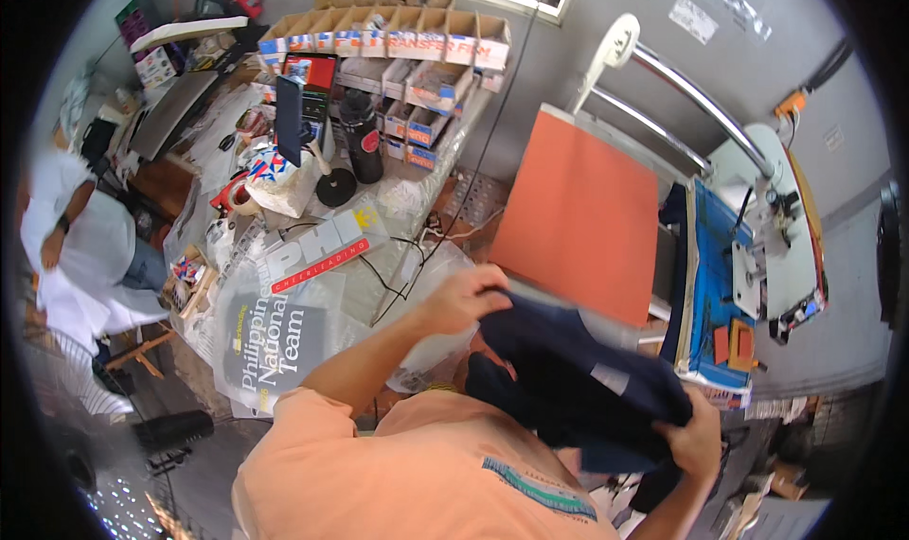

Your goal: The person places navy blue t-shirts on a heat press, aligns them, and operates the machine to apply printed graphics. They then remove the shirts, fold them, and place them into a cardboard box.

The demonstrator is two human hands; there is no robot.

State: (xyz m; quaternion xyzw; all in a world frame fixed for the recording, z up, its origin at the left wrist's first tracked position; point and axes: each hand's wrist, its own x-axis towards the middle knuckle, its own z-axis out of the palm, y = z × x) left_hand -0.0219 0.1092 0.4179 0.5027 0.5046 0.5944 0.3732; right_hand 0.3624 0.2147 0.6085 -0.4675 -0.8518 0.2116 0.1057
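Note:
My left hand (pixel 470 299) grips the upper left corner of a dark navy garment (pixel 568 370), with fingers closed on the fabric. My right hand (pixel 693 436) grips the same garment at its right side. The garment is held stretched between them in front of my torso, a small pale label near its middle. Just beyond it is the orange flat pad (pixel 573 218) of a press-like machine with white and chrome arms. To the left, printed transfer sheets (pixel 265 351) with large lettering lie on the cluttered table (pixel 398 247).
A person in white (pixel 104 247) stands at the far left beside the table. Cardboard compartment boxes (pixel 426 90), a black bottle (pixel 363 147), a small screen on a stand (pixel 289 119) and cables crowd the table. A blue tray (pixel 705 294) and white stand (pixel 776 218) are at the right.

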